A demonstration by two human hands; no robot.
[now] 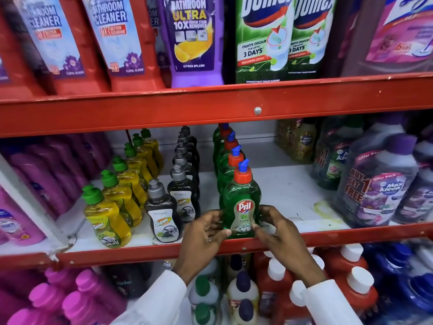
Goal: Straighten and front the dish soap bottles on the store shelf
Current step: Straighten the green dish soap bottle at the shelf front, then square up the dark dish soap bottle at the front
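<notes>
White sleeves (161, 299) reach up from below. Left hand (202, 233) & right hand (278, 233) grip front green bottle (241, 202) btwn them, fingers on both sides, upright at shelf (140, 253) front edge, label fwd. Yellow bottles (107, 216), black bottles (164, 214) stand in rows to its left.

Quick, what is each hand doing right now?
Left hand: fingers closed on the left side of the front green Pril bottle.
Right hand: fingers closed on the bottle's right side.
</notes>
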